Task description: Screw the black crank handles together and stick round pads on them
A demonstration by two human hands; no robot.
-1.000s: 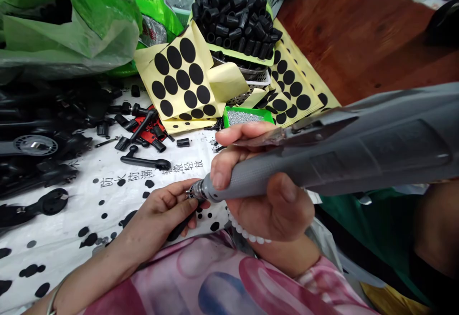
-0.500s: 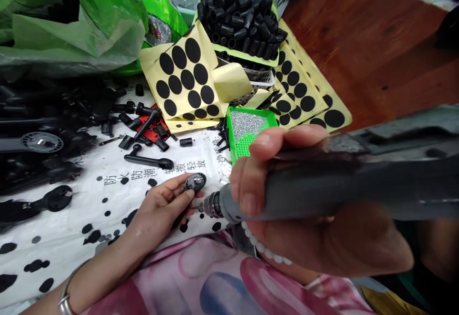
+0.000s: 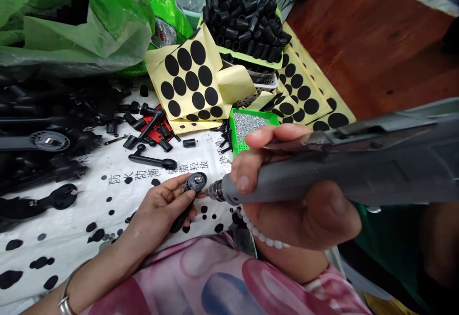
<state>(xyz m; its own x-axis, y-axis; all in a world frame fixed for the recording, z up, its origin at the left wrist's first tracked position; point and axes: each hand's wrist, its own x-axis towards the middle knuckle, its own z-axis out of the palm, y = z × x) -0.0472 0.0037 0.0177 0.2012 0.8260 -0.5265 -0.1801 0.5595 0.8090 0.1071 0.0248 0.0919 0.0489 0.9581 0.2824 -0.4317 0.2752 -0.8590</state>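
Observation:
My left hand (image 3: 161, 210) is closed around a dark crank handle, its round slotted hub (image 3: 196, 181) facing up between thumb and fingers. The handle's arm runs down beneath the palm, mostly hidden. In my right hand (image 3: 297, 222) lies a thick grey electric screwdriver (image 3: 344, 171), held nearly level with the fingers wrapped over it. Its metal chuck (image 3: 215, 190) is just right of the hub, and whether the bit touches the handle I cannot tell. A green tray (image 3: 234, 135) of small silvery screws sits beyond the screwdriver.
Another black crank handle (image 3: 152, 158) lies on the white printed sheet (image 3: 118, 200) among loose black sleeves. A dark pile of handles (image 3: 46, 114) spreads at left. Behind are sticker sheets (image 3: 190, 76), a heap of black sleeves (image 3: 247, 23) and a green bag (image 3: 114, 23).
The screwdriver's tip has moved up and slightly right, from below the hub to beside its right edge. My left hand still holds the crank handle. The whole view has shifted slightly.

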